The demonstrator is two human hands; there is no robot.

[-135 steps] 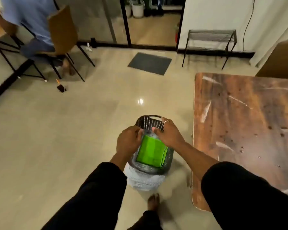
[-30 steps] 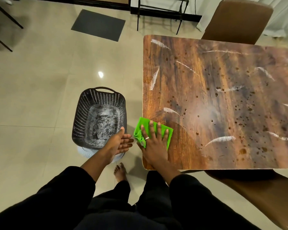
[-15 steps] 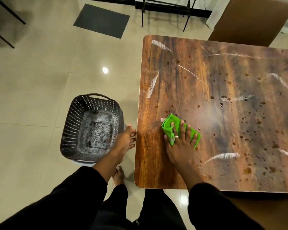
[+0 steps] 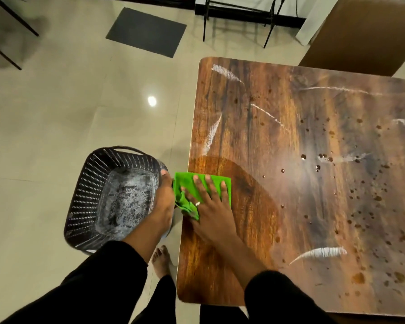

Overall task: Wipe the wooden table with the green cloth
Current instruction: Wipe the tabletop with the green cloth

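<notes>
Cloth (image 4: 185,183), green, rumpled, under right hand (image 4: 211,206) on wood-grain table (image 4: 255,127)

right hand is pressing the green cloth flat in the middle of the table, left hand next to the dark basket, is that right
Not quite. The head view shows the right hand pressing the green cloth flat at the left edge of the table, with part of the cloth hanging over that edge, not in the middle. The left hand is next to the dark basket, as you say.
</notes>
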